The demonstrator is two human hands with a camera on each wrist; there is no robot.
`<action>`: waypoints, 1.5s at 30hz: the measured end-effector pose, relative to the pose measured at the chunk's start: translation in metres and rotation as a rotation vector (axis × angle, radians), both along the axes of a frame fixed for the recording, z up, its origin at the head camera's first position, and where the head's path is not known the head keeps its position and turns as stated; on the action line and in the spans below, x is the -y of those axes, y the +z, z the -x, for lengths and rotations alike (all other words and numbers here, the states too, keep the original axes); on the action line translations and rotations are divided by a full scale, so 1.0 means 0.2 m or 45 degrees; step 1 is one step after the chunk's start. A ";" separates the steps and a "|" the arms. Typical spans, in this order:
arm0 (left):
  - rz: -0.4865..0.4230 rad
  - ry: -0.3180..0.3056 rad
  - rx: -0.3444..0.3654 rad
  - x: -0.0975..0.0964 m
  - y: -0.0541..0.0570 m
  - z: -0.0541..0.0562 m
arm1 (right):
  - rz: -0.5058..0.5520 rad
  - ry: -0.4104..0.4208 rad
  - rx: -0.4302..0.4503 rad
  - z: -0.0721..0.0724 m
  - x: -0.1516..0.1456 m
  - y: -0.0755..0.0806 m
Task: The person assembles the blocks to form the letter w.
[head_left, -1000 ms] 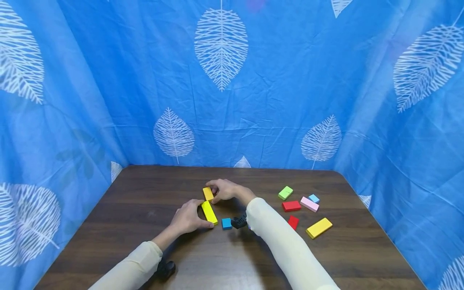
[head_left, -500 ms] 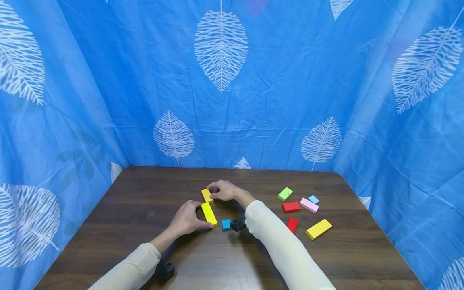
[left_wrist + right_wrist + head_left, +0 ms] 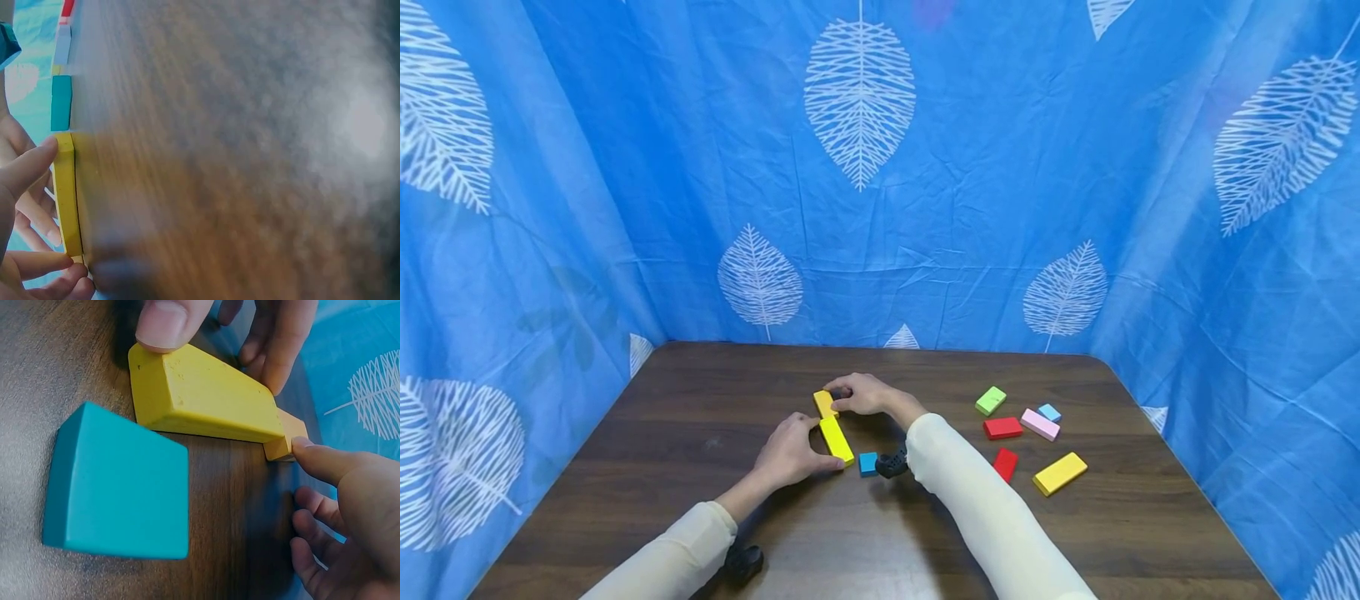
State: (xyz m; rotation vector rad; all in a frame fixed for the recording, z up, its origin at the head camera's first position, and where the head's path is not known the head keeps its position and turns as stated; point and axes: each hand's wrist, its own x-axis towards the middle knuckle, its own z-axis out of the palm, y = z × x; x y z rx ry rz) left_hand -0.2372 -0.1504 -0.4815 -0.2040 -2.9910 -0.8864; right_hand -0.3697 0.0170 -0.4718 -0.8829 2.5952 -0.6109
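A bright yellow block (image 3: pixel 837 442) lies on the table, gripped along its length between the thumb and fingers of my left hand (image 3: pixel 790 450). Its far end meets an orange-yellow block (image 3: pixel 823 402), which my right hand (image 3: pixel 867 394) pinches with thumb and fingers. In the right wrist view the two blocks (image 3: pixel 219 397) line up roughly end to end; whether they fully touch is hard to tell. To the right of the yellow block sits a small blue block (image 3: pixel 868 464); it looks teal in the right wrist view, apart from both hands.
Right of the right arm lie a green block (image 3: pixel 991 401), a red block (image 3: pixel 1002 428), a second red block (image 3: pixel 1005 464), a pink block (image 3: pixel 1040 424), a light blue block (image 3: pixel 1049 412) and a yellow block (image 3: pixel 1060 474). Blue leaf-patterned cloth (image 3: pixel 865 233) hangs around the wooden table (image 3: pixel 700 408).
The orange-yellow block has shifted slightly left under my right hand. The yellow block in my left hand has moved a touch to the right. The other blocks stay put.
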 end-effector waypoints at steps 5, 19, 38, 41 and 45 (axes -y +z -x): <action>0.032 -0.002 -0.016 -0.02 0.00 0.00 | -0.011 0.013 -0.017 0.00 0.00 0.00; 0.053 -0.031 -0.064 -0.04 -0.02 -0.01 | -0.021 0.033 -0.009 -0.02 -0.01 0.00; -0.031 -0.020 -0.094 0.02 -0.01 0.07 | 0.070 0.031 0.019 -0.01 -0.04 0.02; -0.046 -0.049 -0.128 0.04 0.00 0.13 | 0.114 0.026 0.032 -0.02 -0.08 0.06; -0.030 -0.136 -0.150 0.06 0.00 0.20 | 0.110 0.077 0.015 -0.02 -0.13 0.12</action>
